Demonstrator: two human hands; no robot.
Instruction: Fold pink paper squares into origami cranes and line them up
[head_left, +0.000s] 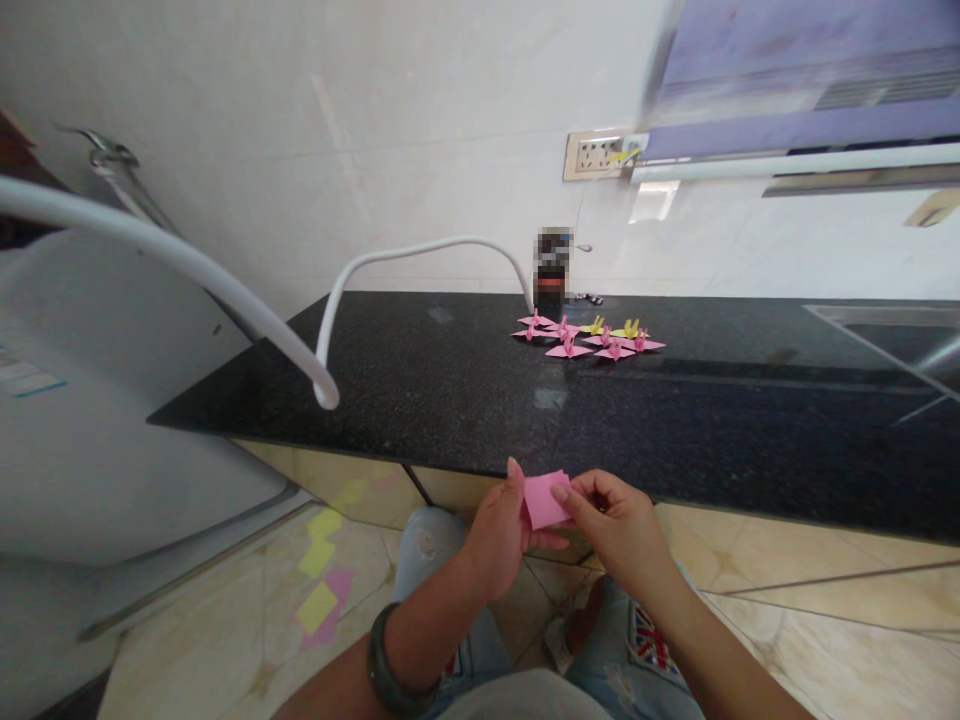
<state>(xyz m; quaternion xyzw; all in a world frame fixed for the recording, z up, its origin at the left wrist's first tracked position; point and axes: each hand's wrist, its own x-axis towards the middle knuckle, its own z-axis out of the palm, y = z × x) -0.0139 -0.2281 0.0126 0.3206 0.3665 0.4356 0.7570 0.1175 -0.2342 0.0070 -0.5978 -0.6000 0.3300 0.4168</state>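
Observation:
Just off the counter's front edge, both my hands hold a small piece of pink paper (545,503), squarish with a slight step at its upper right corner. My left hand (496,530) supports it from behind on the left, thumb up at its edge and lower fingers showing beneath. With thumb and fingers my right hand (616,512) pinches the paper's right side. On the black countertop (435,390) beyond stand several folded pink paper cranes (568,348) and a couple of yellow paper cranes (628,329), grouped near the wall.
A white hose (420,248) arches over the counter at left, beside a white appliance (112,420). A dark pixelated object (552,275) stands behind the cranes. Yellow paper squares (316,607) and pink ones lie on the floor at left. A sink (900,335) is at right.

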